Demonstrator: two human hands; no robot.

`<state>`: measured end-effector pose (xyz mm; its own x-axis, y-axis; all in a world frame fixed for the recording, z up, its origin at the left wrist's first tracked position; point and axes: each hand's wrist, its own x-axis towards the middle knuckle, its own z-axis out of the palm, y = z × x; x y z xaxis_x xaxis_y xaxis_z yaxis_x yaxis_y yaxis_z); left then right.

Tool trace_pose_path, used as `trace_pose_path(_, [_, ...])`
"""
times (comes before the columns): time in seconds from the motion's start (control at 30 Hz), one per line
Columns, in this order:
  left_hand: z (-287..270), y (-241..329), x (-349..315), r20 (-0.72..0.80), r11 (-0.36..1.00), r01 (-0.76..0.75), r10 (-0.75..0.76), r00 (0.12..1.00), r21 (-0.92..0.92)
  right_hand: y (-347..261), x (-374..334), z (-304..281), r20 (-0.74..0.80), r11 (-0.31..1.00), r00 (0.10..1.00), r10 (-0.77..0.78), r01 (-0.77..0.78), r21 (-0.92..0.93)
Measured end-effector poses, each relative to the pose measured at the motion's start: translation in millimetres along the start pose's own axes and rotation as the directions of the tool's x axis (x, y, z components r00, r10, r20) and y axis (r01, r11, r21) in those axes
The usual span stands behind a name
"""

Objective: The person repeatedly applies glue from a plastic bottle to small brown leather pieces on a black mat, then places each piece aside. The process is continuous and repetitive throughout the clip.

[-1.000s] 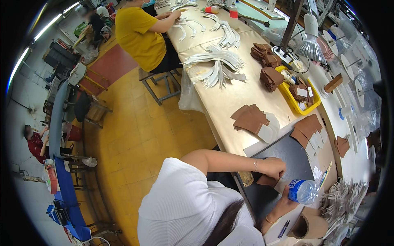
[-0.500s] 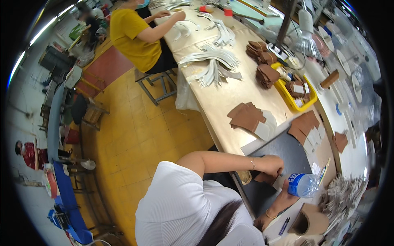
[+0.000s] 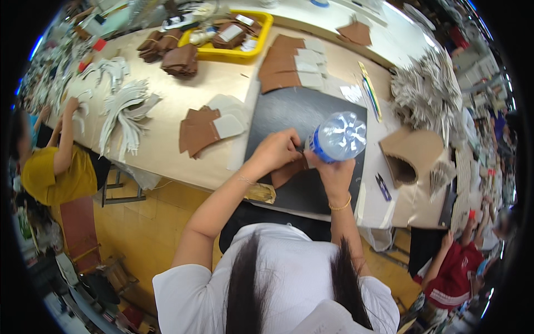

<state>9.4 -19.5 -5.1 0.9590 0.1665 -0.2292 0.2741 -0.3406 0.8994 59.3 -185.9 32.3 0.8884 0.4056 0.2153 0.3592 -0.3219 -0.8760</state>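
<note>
Bottle (image 3: 340,136): right of centre, grasped by your right hand (image 3: 335,175) from its near side, probably for steadiness.
Brown piece (image 3: 288,173): near frame centre on the black mat (image 3: 278,118), seemingly steadied by your left hand (image 3: 279,150).
Left grip: fingers curled; exact pinch unclear.
Forearms (image 3: 214,206): converging from lower frame.

I've got a wht ribbed top (image 3: 289,278) on, w/ fine ribs running lengthwise & loose short slvs (image 3: 181,292). My hair (image 3: 242,284) is long, dk & straight, in 2 hanks, 1 per side. My L hand (image 3: 278,149) is bare, w/ a thin, pale bracelet (image 3: 247,181) at the wrist; my R hand (image 3: 336,175), also bare, has a thicker gold-col. bangle (image 3: 340,205). Blk fabric (image 3: 292,222) shows at lap lvl.
</note>
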Motion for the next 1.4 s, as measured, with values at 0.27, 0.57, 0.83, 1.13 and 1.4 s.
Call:
trace_pose_path(0.27, [-5, 5, 2, 0.094, 0.999, 0.042, -0.043, 0.995, 0.022, 0, 1, -21, -0.188, 0.989, 0.981, 0.052, -0.024, 0.146])
trace_pose_path(0.57, [-11, -1, 10, 0.16, 0.999, -0.012, 0.02, 0.987, -0.051, 24, -1, -53, -0.201, 0.998, 0.977, 0.068, -0.07, -0.004])
trace_pose_path(0.83, [-98, 15, 129, 0.137, 0.961, -0.235, 0.255, 0.957, -0.147, 9, 0, -61, -0.376, 0.961, 0.925, -0.045, 0.143, 0.235])
trace_pose_path(1.13, [-149, 5, 140, -0.118, 0.828, -0.164, 0.266, 0.957, 0.536, 18, -4, -74, -0.354, 0.98, 0.934, -0.053, 0.117, 0.162])
trace_pose_path(1.4, [-179, -33, -22, -0.289, 0.965, 0.094, -0.02, 0.957, 0.245, 22, -7, -58, -0.311, 0.948, 0.951, 0.004, 0.096, 0.304])
